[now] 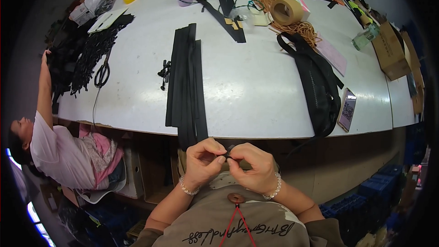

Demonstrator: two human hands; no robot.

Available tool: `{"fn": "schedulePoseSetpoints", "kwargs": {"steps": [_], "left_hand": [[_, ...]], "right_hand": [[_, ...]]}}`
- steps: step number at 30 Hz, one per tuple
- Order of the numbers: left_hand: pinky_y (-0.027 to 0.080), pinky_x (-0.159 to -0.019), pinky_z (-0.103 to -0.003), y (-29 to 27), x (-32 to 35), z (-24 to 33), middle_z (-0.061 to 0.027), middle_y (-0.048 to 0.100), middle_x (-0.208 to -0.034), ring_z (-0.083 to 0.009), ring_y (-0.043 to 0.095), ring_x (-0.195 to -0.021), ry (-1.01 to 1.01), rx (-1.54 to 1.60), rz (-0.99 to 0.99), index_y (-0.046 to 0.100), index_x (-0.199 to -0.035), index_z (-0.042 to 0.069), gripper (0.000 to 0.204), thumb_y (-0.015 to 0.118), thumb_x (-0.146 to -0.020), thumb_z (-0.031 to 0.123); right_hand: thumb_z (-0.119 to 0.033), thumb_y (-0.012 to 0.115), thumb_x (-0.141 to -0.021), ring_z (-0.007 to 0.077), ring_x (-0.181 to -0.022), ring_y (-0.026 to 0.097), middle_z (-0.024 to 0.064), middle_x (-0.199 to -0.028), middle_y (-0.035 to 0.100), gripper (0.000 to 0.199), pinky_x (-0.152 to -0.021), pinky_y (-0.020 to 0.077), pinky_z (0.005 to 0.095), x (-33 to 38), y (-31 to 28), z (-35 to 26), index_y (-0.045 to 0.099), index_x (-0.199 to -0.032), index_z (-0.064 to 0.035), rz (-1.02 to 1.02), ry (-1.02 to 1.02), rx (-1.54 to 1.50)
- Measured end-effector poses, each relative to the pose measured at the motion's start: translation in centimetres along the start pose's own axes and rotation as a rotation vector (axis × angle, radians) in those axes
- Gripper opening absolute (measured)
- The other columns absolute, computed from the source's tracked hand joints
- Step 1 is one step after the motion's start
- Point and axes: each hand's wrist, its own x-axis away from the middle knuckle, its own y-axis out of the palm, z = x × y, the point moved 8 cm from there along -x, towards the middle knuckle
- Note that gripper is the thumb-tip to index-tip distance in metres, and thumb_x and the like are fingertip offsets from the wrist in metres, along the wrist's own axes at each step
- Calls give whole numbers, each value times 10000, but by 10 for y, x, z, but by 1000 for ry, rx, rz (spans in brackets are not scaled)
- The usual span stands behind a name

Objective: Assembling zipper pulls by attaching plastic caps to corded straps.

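As forearms (299, 200) slant in from four and eight o'clock, the left hand (201, 161) and right hand (254, 162), curled, pinch narrowly on a small black piece (229, 149) between them; black strips (185, 82) lie beyond at eleven o'clock, a black bag (315, 87) farther at two.

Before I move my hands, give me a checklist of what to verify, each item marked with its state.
1. Small black piece pinched by left hand and right hand: ok.
2. Which way that piece faces: cannot tell; the hands cover most of it.
3. Black strips wholly on the table: not ok; some ends run past the near edge.
4. Scissors clear of the hands: ok, off to the left.
5. Phone well back from the near edge: not ok; it lies close to it.
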Motion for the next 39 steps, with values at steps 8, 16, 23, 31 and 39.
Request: {"fn": "schedulePoseSetpoints", "kwargs": {"steps": [8,16,23,31,39], "left_hand": [[490,-713,-269,2,-6,18,-104,648,-846,-162,611,-789,6,-268,12,642,-837,-23,128,724,-741,-45],[511,-701,-280,7,-7,45,-79,687,-807,-190,658,-768,208,-402,-16,687,-807,17,153,765,-688,-38],[509,-696,-286,16,-4,51,-51,688,-793,-196,665,-760,303,-496,-104,684,-784,34,147,775,-679,-13],[517,-674,-263,26,1,31,-67,684,-791,-177,661,-751,101,-472,-135,686,-806,18,122,755,-712,-18],[503,-704,-196,14,24,-48,-36,669,-873,-59,613,-803,-419,-40,62,671,-973,-2,142,687,-832,9]], "right_hand": [[86,643,-772,147,-734,627,104,-881,640,117,-658,515,257,12,6,38,623,-872,31,85,209,-340],[107,653,-754,207,-858,631,128,-929,646,179,-753,516,284,9,-2,30,648,-911,21,103,-5,-243],[113,654,-736,211,-862,631,127,-926,646,203,-745,513,288,15,-4,32,650,-911,11,99,-20,-286],[87,661,-750,207,-810,639,128,-913,647,179,-719,516,285,29,-16,39,648,-910,8,-29,8,-198],[27,589,-883,157,-743,670,88,-840,642,62,-665,554,238,69,3,90,598,-925,73,-11,625,-611]]}}
